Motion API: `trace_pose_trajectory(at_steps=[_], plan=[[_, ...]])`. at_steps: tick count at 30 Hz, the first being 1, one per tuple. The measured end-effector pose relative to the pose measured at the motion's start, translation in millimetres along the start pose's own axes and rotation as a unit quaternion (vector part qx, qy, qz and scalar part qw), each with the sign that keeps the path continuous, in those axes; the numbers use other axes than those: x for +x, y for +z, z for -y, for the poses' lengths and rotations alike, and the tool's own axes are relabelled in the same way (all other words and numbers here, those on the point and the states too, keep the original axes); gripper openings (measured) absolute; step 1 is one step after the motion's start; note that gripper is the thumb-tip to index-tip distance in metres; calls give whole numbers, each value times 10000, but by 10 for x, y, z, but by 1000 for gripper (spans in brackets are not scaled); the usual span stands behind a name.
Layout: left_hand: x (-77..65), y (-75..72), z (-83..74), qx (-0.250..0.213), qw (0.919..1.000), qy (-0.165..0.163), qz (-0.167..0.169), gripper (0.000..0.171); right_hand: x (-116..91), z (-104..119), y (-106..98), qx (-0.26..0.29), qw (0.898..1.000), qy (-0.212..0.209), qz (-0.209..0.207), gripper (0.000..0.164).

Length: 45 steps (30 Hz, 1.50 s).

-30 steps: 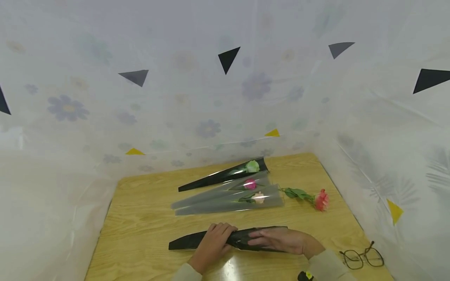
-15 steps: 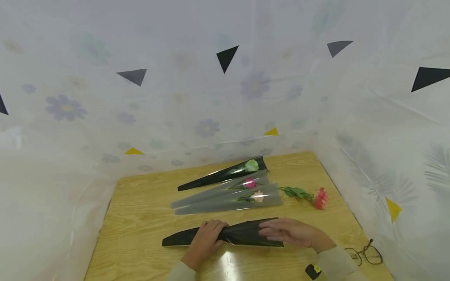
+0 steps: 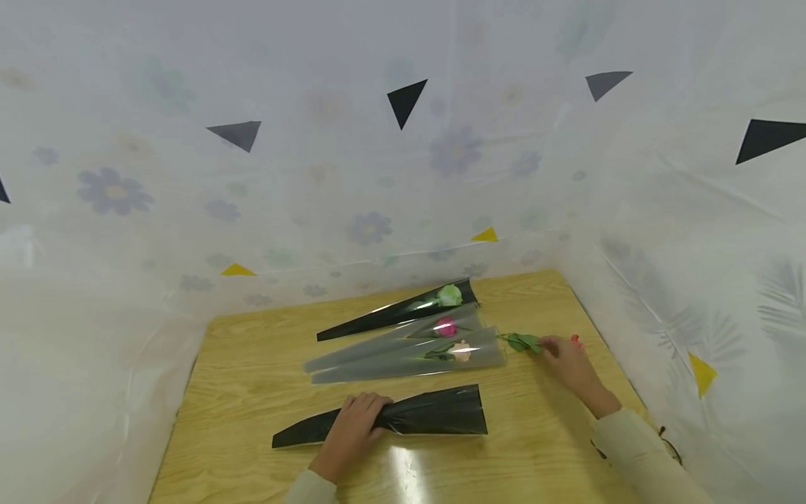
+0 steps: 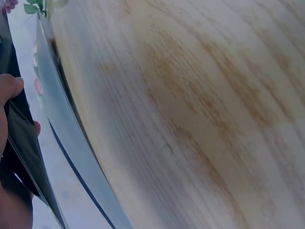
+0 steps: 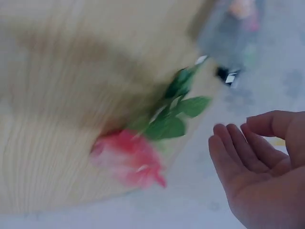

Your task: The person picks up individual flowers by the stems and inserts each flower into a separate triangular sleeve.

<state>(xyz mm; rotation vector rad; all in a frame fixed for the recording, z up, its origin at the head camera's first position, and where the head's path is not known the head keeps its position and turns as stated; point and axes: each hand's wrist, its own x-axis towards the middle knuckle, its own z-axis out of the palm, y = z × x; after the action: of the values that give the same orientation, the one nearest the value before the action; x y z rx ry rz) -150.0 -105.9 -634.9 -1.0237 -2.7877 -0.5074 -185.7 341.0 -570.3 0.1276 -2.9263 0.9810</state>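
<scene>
My left hand (image 3: pixel 355 427) grips a black flower sleeve (image 3: pixel 434 413) near its middle, low over the table. In the left wrist view, the thumb (image 4: pixel 10 88) lies on one face of the black sleeve (image 4: pixel 21 114), with a fingertip showing past its far edge. A pink-red rose (image 5: pixel 128 157) with green leaves lies loose at the right. Over its stem, my right hand (image 3: pixel 574 367) hides most of the bloom in the head view. The right wrist view shows that hand (image 5: pixel 262 167) with loosely bent fingers, apart from the rose and holding nothing.
Behind the held sleeve lie three wrapped flowers: a green one in a black sleeve (image 3: pixel 390 311), a magenta one (image 3: pixel 446 326) and a peach one (image 3: pixel 462 351) in clear sleeves. Glasses (image 3: pixel 672 448) sit partly behind the right forearm. Pale sheeting surrounds the wooden table (image 3: pixel 252 364).
My right hand has left the black sleeve and moved away and rightward to the rose. My left hand has shifted a little left with the sleeve, whose wide end now shows uncovered.
</scene>
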Motion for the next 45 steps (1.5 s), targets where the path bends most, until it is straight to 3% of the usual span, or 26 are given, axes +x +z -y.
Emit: trace_pose_trajectory(at_steps=[3,9,12,16,23,27,35,45], plan=[[-2,-14,-1,16,10000,-14,29,52,100,-186,51,-695,9976,5,27,29],[-1,-45,-14,22,10000,39,6,52,192,-411,147,-1349,9903,1,328,23],[0,-62,-12,50,10000,68,-43,52,185,-469,169,-1690,9852,69,271,10],[-7,-67,6,57,9999,27,-79,52,157,-536,190,-2155,9763,-14,212,11],[-23,-47,23,-8,10000,26,-94,51,84,-669,200,-2717,9601,-607,-268,10],[-30,-55,23,-26,9999,5,-115,50,47,-761,192,-2801,9556,-846,-339,11],[-40,-72,58,-88,9999,-118,-74,50,-32,-966,119,-2721,9588,-724,-363,11],[-123,-141,240,-106,9988,-440,-181,44,-165,-1047,-231,-2409,9688,-135,-573,6]])
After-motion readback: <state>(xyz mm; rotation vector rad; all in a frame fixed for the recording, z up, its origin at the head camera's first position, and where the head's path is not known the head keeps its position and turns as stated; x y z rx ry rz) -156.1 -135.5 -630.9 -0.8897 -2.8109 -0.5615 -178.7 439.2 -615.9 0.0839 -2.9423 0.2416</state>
